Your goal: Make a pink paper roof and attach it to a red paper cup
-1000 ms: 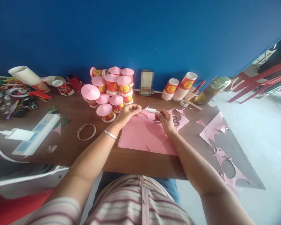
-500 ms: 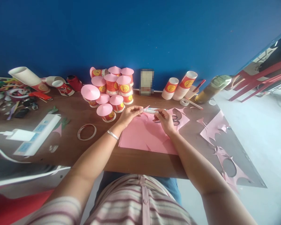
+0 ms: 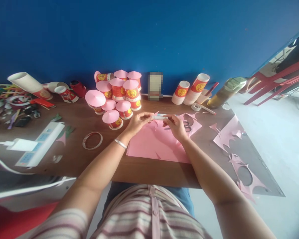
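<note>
A slim white tube is held level between my two hands, above pink paper sheets. My left hand pinches its left end; my right hand has thumb and fingers closed on the right end. The fingers partly cover the tube, so its exact kind is unclear. Dark-handled scissors lie on the paper beside my right hand, partly hidden by it. Left of my left hand stand several red paper cups with pink cone tops.
A white ring and a power strip lie to the left. At the back right are two tall cup stacks, a tape roll and a bottle of yellowish liquid. Pink paper offcuts lie at the right edge.
My right fingers have shifted slightly left along the tube, closer to my left hand, and less of it shows. The view has moved a little. Other things stay put.
</note>
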The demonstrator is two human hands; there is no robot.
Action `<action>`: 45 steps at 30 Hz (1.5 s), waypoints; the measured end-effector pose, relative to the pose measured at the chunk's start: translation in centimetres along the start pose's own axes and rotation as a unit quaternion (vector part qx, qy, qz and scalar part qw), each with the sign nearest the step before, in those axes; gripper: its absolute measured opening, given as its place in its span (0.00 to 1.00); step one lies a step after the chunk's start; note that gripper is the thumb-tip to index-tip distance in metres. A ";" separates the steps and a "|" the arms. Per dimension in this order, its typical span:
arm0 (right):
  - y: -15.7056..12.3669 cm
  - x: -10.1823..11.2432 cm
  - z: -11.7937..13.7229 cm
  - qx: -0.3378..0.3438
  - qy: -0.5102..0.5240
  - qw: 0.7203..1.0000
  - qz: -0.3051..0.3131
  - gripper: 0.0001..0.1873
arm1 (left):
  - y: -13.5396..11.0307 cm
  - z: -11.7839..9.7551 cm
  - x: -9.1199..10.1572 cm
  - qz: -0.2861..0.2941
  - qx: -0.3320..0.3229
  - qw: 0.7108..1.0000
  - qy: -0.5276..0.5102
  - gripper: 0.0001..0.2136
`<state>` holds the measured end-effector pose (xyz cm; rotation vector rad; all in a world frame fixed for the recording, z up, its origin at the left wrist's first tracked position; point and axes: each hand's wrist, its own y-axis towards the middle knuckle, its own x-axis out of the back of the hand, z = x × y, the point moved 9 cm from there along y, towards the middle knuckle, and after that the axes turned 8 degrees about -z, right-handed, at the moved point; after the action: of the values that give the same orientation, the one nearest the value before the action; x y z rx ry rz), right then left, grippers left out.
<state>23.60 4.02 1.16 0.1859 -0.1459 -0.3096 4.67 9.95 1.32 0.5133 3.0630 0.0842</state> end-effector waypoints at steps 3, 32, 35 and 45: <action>0.9 2.6 0.2 0.029 -0.029 0.996 -0.080 0.19 | 0.4 -0.3 0.9 -0.032 -0.026 0.998 0.045 0.28; 2.1 4.0 0.1 0.129 -0.336 0.932 -0.049 0.11 | 0.1 -0.3 0.7 0.118 -0.110 0.895 0.416 0.17; 1.3 3.3 1.5 0.188 -0.401 0.894 -0.071 0.15 | -0.5 -0.3 0.4 0.148 -0.099 0.881 0.439 0.23; -2.1 -2.3 1.7 0.197 -0.454 0.858 0.139 0.15 | -1.5 -0.4 -0.8 0.175 -0.068 0.874 0.447 0.15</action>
<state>20.51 2.54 2.14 0.4109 -1.1754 -0.0489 4.93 8.30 1.64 1.3409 3.7025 0.7413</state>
